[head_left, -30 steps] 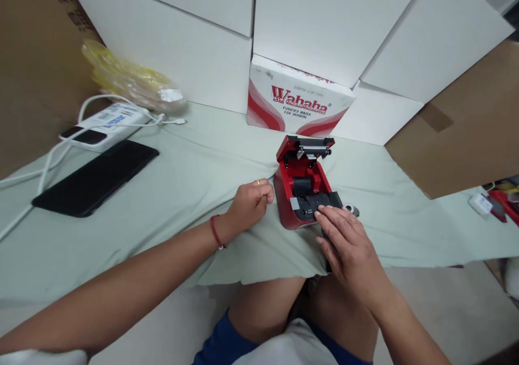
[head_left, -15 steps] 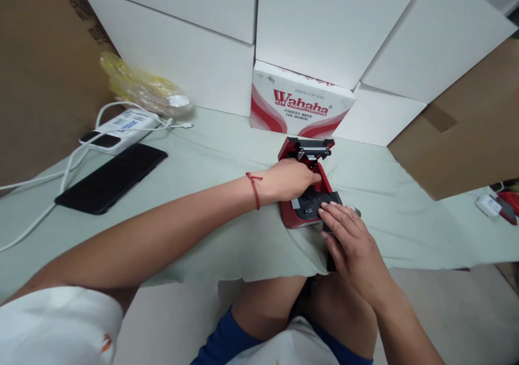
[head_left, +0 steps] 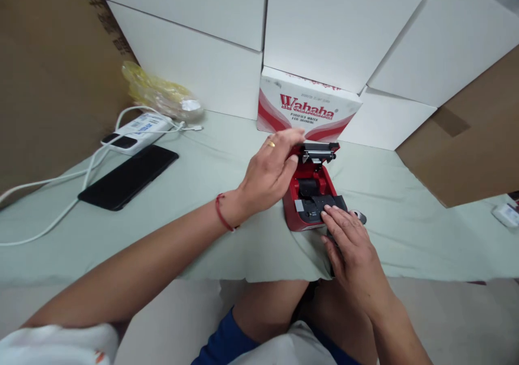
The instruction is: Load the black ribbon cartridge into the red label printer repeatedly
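Observation:
A small red label printer sits on the cloth-covered table with its lid raised. Inside it lies a black roll, and a black strip runs from it over the front edge. My left hand is at the left side of the raised lid, its fingers stretched out and the thumb apart. The flat fingers of my right hand rest on the strip at the printer's front right corner; its thumb is lower, partly hidden. Beside that hand, a grey-and-white object is mostly covered.
Behind the printer stands a Wahaha carton against white boxes. To the left are a black phone, a white power bank with cables and a yellowish plastic bag. Brown cardboard bounds the right side.
My left hand has come out of the printer's inside and moved up and left to the lid, uncovering the black roll. My right hand has stayed at the front corner.

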`<move>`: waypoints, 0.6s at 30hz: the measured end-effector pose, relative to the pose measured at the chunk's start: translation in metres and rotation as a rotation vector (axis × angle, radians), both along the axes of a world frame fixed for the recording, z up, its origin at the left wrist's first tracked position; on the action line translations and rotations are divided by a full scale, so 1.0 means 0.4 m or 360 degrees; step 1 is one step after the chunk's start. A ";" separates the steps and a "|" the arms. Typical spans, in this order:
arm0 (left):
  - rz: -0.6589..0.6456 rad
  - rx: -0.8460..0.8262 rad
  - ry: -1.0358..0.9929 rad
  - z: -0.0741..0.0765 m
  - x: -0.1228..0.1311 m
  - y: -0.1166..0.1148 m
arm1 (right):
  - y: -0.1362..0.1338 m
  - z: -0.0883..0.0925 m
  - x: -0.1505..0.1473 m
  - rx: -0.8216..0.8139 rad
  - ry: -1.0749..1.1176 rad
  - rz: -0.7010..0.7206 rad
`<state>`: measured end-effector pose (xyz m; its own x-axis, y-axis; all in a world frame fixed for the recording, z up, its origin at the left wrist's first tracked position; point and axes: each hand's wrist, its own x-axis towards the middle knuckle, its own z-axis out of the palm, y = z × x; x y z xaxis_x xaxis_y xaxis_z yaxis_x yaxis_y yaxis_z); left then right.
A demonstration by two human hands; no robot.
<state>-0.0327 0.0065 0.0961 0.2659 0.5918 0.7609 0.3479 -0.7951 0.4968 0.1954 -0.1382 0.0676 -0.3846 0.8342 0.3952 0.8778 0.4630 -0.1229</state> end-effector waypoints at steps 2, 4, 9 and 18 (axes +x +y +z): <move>-0.0054 -0.0165 0.0009 0.003 0.003 0.021 | 0.000 0.000 0.000 0.0011 0.0007 0.0001; -0.0144 -0.0327 0.0009 0.004 0.004 0.037 | -0.003 0.000 0.002 0.0017 0.0015 0.0010; -0.0244 -0.0517 -0.0095 0.003 -0.002 0.016 | -0.012 0.002 0.009 0.0023 0.0042 0.0028; -0.0262 -0.0249 0.0350 -0.100 0.005 -0.073 | -0.003 -0.002 0.013 -0.0026 0.0082 0.0028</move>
